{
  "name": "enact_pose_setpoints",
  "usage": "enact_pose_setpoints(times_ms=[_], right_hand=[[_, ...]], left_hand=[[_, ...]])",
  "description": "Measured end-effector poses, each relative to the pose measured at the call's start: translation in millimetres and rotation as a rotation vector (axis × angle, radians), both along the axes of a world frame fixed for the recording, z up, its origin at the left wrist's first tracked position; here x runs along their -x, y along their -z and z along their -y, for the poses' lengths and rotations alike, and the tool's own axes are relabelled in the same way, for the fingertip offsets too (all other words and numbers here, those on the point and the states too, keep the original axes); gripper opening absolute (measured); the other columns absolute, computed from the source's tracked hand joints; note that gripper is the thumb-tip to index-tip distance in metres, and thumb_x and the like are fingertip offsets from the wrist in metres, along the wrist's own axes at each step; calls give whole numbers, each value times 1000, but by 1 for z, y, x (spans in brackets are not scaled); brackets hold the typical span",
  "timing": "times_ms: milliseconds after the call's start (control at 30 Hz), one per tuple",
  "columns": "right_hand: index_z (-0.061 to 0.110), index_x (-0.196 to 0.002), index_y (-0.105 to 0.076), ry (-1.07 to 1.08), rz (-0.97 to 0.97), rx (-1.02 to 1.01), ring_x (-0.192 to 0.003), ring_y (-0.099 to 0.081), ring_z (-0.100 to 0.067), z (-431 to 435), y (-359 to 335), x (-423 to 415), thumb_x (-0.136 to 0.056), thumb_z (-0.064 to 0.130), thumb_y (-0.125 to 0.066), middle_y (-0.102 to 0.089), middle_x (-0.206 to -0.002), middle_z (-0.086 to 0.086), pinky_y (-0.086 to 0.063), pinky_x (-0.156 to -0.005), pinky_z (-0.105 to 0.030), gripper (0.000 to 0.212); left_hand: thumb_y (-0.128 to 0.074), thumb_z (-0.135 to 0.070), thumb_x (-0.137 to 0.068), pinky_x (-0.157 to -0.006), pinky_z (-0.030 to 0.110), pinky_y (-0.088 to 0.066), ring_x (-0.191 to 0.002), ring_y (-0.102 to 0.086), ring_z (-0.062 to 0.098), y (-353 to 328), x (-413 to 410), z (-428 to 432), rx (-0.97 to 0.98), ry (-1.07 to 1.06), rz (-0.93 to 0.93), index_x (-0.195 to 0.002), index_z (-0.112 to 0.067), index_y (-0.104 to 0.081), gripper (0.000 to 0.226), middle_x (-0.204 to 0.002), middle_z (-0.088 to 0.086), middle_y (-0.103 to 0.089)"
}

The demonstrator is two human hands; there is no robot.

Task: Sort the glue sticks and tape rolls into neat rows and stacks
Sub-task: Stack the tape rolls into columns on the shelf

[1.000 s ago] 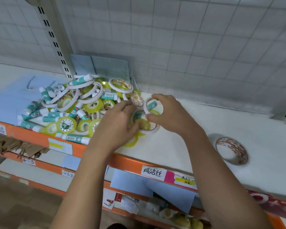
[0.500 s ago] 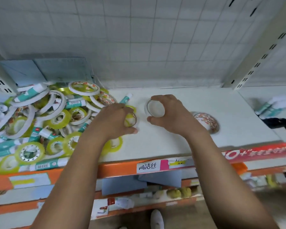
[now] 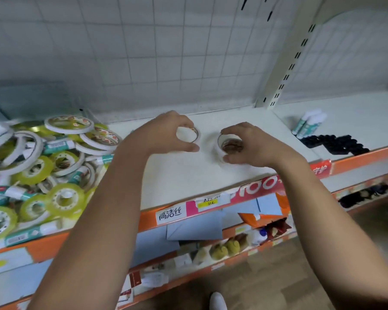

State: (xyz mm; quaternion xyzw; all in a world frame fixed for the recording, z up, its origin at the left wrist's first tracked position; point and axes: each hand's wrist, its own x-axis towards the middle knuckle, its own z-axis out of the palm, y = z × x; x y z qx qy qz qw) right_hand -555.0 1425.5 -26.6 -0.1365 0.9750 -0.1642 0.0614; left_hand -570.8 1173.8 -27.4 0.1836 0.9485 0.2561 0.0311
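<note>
The flat white shelf board (image 3: 177, 175) has an orange front edge strip (image 3: 148, 218). Behind it, the white back panel (image 3: 143, 52) carries a grey square grid. In the heap, the thick glossy tape rolls (image 3: 65, 198) are yellow-green with white cores. The thin white tape rings (image 3: 68, 124) bear red-brown print, and the plastic glue sticks (image 3: 54, 145) are teal and white. The thin ring (image 3: 195, 133) in the left hand (image 3: 166, 135) is white. A mottled brown print shows inside the white ring (image 3: 230, 138) in the right hand (image 3: 253, 146). A red banner (image 3: 262, 186) has white numerals.
</note>
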Motion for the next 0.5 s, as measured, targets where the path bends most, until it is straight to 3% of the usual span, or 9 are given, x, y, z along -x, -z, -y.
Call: enact_pose_setpoints(times_ms=[200, 367, 500], right_hand=[[21, -145, -39, -112, 69, 6, -127, -46, -20, -26, 10, 8, -71, 46, -78, -45, -139, -2, -38, -108, -35, 87], [25, -153, -22, -178, 164, 94, -137, -36, -13, -50, 7, 16, -65, 53, -83, -34, -153, 5, -30, -109, -27, 111], [25, -150, -30, -204, 209, -46, -135, -39, -18, -78, 1, 29, -65, 54, -83, -39, -151, 5, -35, -107, -33, 104]], left_hand=[[-78, -59, -67, -103, 35, -41, -114, -48, 6, 0, -1, -38, -47, 98, -31, -124, -34, -58, 65, -121, -12, -51], [-77, -61, -67, -102, 34, -42, -115, -47, 7, 6, -5, -71, -7, 151, -49, -125, -35, -56, 67, -122, -12, -51], [-78, -61, -66, -96, 37, -46, -109, -50, 9, 7, -3, -99, 11, 159, -52, -122, -35, -56, 65, -118, -11, -51]])
